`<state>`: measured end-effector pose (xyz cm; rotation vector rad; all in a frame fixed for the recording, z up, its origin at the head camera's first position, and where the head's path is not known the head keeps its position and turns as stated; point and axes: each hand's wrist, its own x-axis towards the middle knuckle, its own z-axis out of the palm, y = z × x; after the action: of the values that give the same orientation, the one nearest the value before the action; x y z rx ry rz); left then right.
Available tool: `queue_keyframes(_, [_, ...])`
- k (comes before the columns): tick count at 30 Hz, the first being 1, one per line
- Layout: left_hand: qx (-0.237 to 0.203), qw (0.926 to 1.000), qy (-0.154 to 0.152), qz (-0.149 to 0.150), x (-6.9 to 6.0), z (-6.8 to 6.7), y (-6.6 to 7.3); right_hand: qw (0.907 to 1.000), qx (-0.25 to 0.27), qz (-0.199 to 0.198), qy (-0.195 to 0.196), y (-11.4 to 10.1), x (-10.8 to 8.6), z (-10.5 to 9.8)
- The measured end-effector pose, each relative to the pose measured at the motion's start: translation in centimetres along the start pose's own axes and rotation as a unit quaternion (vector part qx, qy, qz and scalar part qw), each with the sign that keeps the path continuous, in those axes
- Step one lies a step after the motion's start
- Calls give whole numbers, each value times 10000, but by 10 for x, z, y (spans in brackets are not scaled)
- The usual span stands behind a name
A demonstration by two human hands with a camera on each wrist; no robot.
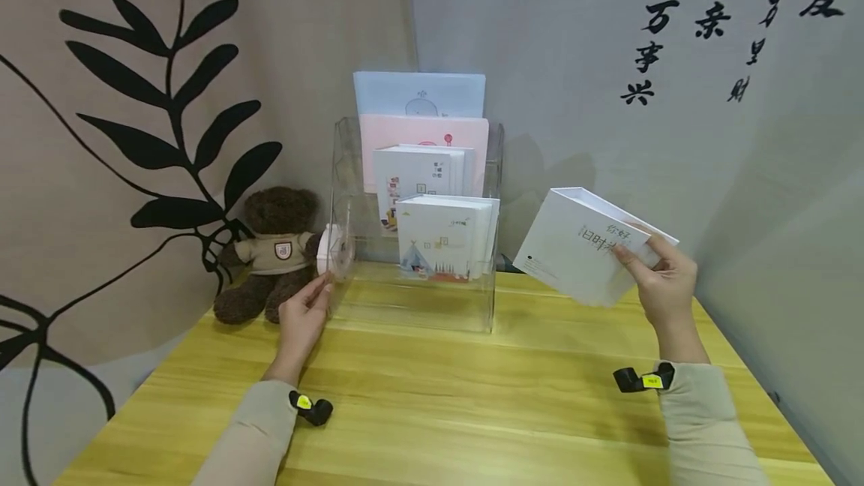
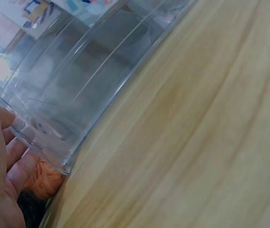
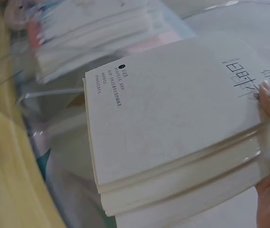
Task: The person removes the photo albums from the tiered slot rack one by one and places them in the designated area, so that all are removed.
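Note:
On the right in the head view, my right hand (image 1: 664,280) holds a thick white book (image 1: 574,246) with dark lettering, tilted above the table. In the right wrist view, the thumb lies on the cover of the white book (image 3: 168,114), with fingers beneath; its layers fan apart along one edge. Front and centre stands a clear tiered rack (image 1: 418,313). My left hand (image 1: 307,321) grips its left side edge. Left wrist view: thumb and fingers lie on either side of the edge of the clear rack (image 2: 97,71). Two illustrated white books (image 1: 439,235) stand in its front tiers.
Behind them in the rack are a pink booklet (image 1: 398,133) and a light blue booklet (image 1: 378,92). A brown teddy bear (image 1: 273,253) sits left of the rack, near a white round object (image 1: 325,250). An orange yarn ball (image 2: 44,179) lies by the rack on the wooden table (image 1: 472,411).

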<state>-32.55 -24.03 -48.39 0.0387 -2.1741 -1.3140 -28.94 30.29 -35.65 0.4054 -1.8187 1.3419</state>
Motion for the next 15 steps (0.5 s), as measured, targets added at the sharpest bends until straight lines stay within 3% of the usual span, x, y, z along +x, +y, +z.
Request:
queue_keyframes(8, [55, 10000, 0, -2, 3, -1, 0, 9973, 347, 547, -339, 21, -8, 8])
queue_keyframes(15, [208, 9997, -6, -86, 1, -1, 0, 9931, -208, 936, -681, 26, -19, 15])
